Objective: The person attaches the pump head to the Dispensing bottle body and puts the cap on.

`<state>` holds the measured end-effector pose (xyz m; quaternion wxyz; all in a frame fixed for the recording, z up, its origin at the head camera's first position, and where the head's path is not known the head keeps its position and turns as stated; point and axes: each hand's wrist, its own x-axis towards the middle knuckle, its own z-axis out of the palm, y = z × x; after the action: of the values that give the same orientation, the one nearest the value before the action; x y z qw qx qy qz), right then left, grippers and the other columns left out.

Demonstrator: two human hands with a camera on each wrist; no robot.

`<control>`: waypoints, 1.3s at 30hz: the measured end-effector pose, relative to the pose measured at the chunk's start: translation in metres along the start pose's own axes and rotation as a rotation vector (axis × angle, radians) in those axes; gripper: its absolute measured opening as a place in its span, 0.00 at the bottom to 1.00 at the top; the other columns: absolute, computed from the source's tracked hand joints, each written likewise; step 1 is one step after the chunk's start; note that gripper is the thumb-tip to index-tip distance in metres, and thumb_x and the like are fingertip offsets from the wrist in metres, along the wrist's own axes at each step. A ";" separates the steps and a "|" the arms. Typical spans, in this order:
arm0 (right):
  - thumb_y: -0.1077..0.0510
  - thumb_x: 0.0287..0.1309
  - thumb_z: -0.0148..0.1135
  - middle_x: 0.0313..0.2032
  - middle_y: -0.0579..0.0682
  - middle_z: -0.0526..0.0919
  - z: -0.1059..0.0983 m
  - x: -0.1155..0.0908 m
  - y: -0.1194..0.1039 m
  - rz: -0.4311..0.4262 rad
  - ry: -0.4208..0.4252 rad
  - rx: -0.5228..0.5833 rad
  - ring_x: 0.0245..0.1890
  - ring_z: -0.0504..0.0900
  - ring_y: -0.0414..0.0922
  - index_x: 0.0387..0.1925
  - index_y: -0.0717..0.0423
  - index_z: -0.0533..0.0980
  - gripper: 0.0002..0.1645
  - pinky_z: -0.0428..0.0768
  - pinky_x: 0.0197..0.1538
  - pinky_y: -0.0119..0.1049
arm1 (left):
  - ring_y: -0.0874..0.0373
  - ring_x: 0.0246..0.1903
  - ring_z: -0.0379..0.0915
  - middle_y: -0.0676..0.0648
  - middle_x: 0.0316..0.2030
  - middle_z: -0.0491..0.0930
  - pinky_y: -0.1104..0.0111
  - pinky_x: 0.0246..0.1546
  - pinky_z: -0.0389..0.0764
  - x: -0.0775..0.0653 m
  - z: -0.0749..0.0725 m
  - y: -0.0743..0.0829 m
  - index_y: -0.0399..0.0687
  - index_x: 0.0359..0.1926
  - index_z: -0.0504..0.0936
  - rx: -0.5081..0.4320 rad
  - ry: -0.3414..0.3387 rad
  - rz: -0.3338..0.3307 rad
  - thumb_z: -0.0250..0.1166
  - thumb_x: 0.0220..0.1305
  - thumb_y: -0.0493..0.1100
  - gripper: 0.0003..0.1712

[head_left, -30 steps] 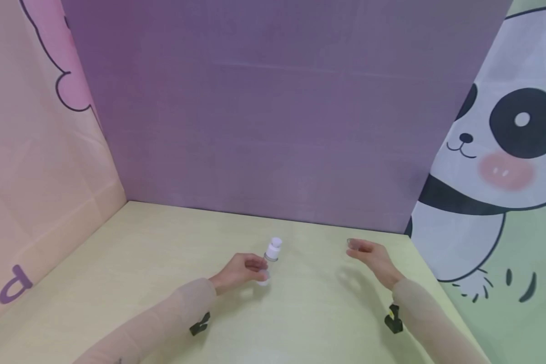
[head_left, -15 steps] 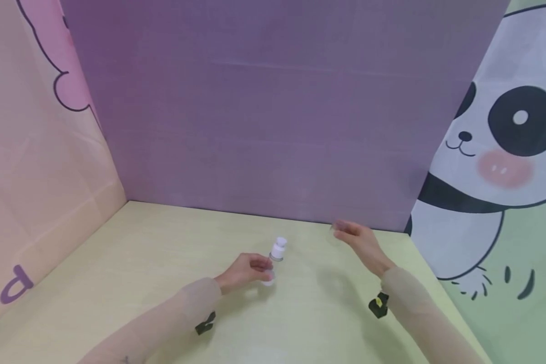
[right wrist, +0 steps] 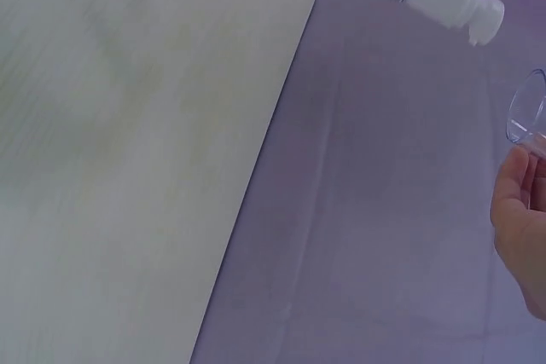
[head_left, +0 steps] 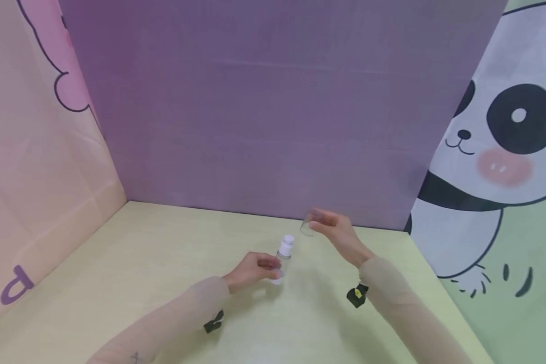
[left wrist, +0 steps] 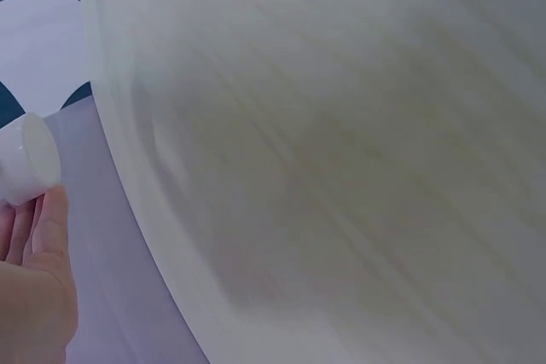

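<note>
Near the middle of the table, my left hand [head_left: 254, 269] grips a clear pump bottle [head_left: 285, 251] by its lower body. The bottle has a white pump top and a white base, and leans slightly to the right in the head view. Its white base [left wrist: 38, 155] shows in the left wrist view above the fingertips. Up and to the right of the pump, my right hand [head_left: 338, 230] pinches a clear cap [head_left: 307, 226], its open end tilted down toward the bottle. In the right wrist view, the cap's rim [right wrist: 516, 117] faces the white pump head [right wrist: 486, 20], a gap between them.
Both hands are over a pale yellow table [head_left: 177, 232]. A purple panel [head_left: 273, 126] rises along its back edge. A pink wall [head_left: 41, 167] stands at the left, and a panda-printed wall [head_left: 496, 242] at the right.
My right hand has moved left and up with the cap, coming close to the pump. My left hand has shifted slightly right with the bottle.
</note>
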<state>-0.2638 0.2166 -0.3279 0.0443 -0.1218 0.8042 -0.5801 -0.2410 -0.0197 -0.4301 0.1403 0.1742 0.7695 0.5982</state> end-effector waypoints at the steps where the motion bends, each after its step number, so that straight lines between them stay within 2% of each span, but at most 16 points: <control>1: 0.44 0.50 0.65 0.55 0.53 0.76 0.003 0.001 -0.001 -0.009 -0.006 -0.004 0.59 0.71 0.48 0.61 0.51 0.66 0.37 0.64 0.64 0.46 | 0.51 0.51 0.74 0.43 0.50 0.78 0.63 0.51 0.76 0.000 0.001 0.000 0.38 0.54 0.74 -0.003 0.001 -0.002 0.67 0.54 0.45 0.27; 8: 0.44 0.50 0.65 0.52 0.50 0.79 0.016 0.004 -0.007 -0.023 -0.024 -0.018 0.57 0.72 0.47 0.59 0.51 0.69 0.35 0.65 0.63 0.48 | 0.51 0.51 0.74 0.43 0.50 0.78 0.63 0.51 0.76 0.001 0.004 0.001 0.42 0.52 0.76 -0.016 0.004 0.000 0.67 0.54 0.45 0.24; 16: 0.46 0.51 0.65 0.53 0.51 0.78 0.023 0.004 -0.005 -0.007 -0.058 0.009 0.57 0.72 0.47 0.56 0.52 0.71 0.31 0.65 0.63 0.48 | 0.52 0.50 0.74 0.43 0.50 0.78 0.62 0.51 0.75 0.002 0.007 0.003 0.42 0.52 0.76 -0.017 -0.002 0.009 0.67 0.55 0.44 0.24; 27: 0.47 0.50 0.65 0.54 0.51 0.77 0.029 0.002 0.000 0.002 -0.110 -0.012 0.56 0.73 0.48 0.57 0.52 0.71 0.32 0.62 0.63 0.54 | 0.52 0.50 0.75 0.41 0.51 0.78 0.63 0.51 0.75 0.003 0.008 0.008 0.37 0.54 0.74 -0.047 -0.017 0.045 0.65 0.56 0.43 0.25; 31: 0.47 0.50 0.66 0.55 0.53 0.76 0.031 0.003 0.002 0.015 -0.106 -0.002 0.57 0.73 0.48 0.57 0.50 0.71 0.32 0.62 0.63 0.54 | 0.52 0.50 0.75 0.42 0.50 0.78 0.63 0.51 0.75 0.004 0.007 0.007 0.38 0.54 0.74 -0.035 -0.014 0.037 0.65 0.56 0.44 0.25; 39: 0.48 0.50 0.66 0.54 0.53 0.77 0.038 0.005 0.008 -0.011 -0.141 0.002 0.55 0.74 0.46 0.54 0.53 0.73 0.29 0.63 0.63 0.51 | 0.54 0.51 0.74 0.46 0.50 0.79 0.62 0.52 0.75 0.004 0.004 0.004 0.46 0.52 0.77 -0.027 0.004 0.001 0.66 0.55 0.46 0.23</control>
<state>-0.2612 0.1825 -0.3479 0.0979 -0.1666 0.7979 -0.5710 -0.2431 -0.0137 -0.4274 0.1405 0.1716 0.7617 0.6089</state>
